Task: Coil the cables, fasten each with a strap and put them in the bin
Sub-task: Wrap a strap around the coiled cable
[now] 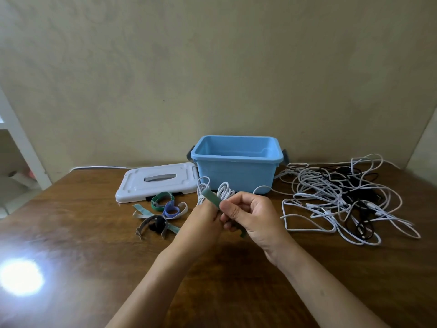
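From the head view I judge I am at the fastening step for 1 cable. Just in front of the blue bin [236, 162], my left hand [201, 221] is curled around a coiled white cable [221, 191], whose loops stick up above the fingers. My right hand [250, 214] pinches a green strap [211, 197] between thumb and fingers; the strap lies across the coil, and its loose end shows below the right hand.

The bin looks empty as far as I can see inside. To the right of the bin lies the tangle of cables [343, 200], white and black, not yet coiled. To the left of the bin sits its white lid [156, 183], and in front of the lid a heap of spare straps [160, 211].

Next, I reckon, the strap must be drawn tight around the coil and pressed closed, then the bundle dropped into the bin.

I can read no brand, label or writing anywhere.
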The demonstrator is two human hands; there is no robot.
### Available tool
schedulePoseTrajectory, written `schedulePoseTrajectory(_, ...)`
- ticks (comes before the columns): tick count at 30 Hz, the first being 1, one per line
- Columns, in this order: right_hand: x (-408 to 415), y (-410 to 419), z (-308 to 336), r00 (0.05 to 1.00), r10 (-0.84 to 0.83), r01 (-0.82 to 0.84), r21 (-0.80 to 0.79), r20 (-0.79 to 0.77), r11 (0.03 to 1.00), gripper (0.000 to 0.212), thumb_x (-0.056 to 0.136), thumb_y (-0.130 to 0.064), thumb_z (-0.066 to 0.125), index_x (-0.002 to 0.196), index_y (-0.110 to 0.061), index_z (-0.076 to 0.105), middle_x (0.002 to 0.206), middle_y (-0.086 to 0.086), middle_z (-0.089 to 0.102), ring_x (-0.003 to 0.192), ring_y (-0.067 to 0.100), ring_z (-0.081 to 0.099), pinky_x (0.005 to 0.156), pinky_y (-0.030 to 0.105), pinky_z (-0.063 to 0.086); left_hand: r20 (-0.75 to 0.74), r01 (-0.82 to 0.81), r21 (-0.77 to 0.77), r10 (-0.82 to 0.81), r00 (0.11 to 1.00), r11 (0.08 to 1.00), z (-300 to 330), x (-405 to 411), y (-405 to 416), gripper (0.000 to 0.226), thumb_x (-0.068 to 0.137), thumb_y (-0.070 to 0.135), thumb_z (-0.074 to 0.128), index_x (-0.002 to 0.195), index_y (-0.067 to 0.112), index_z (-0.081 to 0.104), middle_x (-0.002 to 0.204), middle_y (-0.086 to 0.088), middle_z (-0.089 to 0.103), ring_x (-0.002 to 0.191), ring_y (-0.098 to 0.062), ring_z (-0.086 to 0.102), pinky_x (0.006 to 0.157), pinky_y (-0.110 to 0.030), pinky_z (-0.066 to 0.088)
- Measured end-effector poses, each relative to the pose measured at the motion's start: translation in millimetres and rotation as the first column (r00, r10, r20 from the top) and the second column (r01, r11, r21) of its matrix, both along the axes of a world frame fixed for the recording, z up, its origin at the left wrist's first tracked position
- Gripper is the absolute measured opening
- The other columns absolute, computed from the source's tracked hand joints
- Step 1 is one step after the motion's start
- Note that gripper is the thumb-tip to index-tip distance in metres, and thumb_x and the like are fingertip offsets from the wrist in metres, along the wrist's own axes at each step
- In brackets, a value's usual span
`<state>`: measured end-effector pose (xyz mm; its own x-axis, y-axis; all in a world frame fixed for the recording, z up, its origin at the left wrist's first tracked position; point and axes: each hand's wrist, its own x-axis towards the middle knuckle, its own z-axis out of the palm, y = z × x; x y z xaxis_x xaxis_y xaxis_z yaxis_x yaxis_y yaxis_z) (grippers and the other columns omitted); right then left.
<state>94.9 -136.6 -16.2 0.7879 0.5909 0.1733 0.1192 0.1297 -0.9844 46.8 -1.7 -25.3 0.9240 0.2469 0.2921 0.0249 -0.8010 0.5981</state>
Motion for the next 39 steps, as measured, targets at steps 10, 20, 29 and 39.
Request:
schedulePoseTrajectory(10,-2,6,-7,0.961,-0.213,0.23,-0.08,0.177,0.97,0.052,0.069,-0.064,0.073,0.071,-0.013,0.065,0.055,-0.007,0.061,0.053,0.005,0.055,0.059,0.023,0.046,-0.09,0.198,0.034,-0.194,0.977,0.98,3,-1,-3,0.028,0.106,0.035,0.044,0.078,0.037,0.049,0.08,0.011,0.058,0.073,-0.006,0.059,0.073,-0.032,0.056)
schedulePoseTrajectory(20,7,6,-13,0.924,-0.142,0.242,-0.258,0.354,0.935,0.028,0.09,-0.055,0.063,0.086,-0.028,0.066,0.078,-0.009,0.067,0.075,0.005,0.059,0.069,0.02,0.047,-0.08,0.089,-0.091,-0.096,0.992,0.992,4,-1,3,0.023,0.106,0.032,0.044,0.086,0.027,0.054,0.083,0.006,0.058,0.072,-0.007,0.056,0.065,-0.02,0.049)
schedulePoseTrajectory(29,6,2,-10,0.984,-0.15,0.165,-0.179,0.096,0.97,0.018,0.084,-0.035,0.081,0.083,-0.017,0.075,0.071,-0.001,0.072,0.059,0.009,0.06,0.061,0.024,0.051,-0.205,0.141,0.169,-0.106,0.973,0.975,0,1,11,0.021,0.106,0.029,0.044,0.088,0.02,0.052,0.079,0.007,0.052,0.076,-0.015,0.055,0.068,-0.03,0.049)
schedulePoseTrajectory(39,12,-5,-6,0.985,-0.16,0.153,-0.117,-0.056,0.981,0.025,0.084,-0.039,0.079,0.081,-0.014,0.075,0.066,-0.003,0.07,0.053,0.006,0.053,0.055,0.02,0.043,-0.104,0.132,-0.491,-0.209,0.972,0.861,12,-12,4,0.037,0.104,0.051,0.035,0.087,0.028,0.058,0.077,0.012,0.058,0.07,-0.005,0.05,0.067,-0.026,0.041)
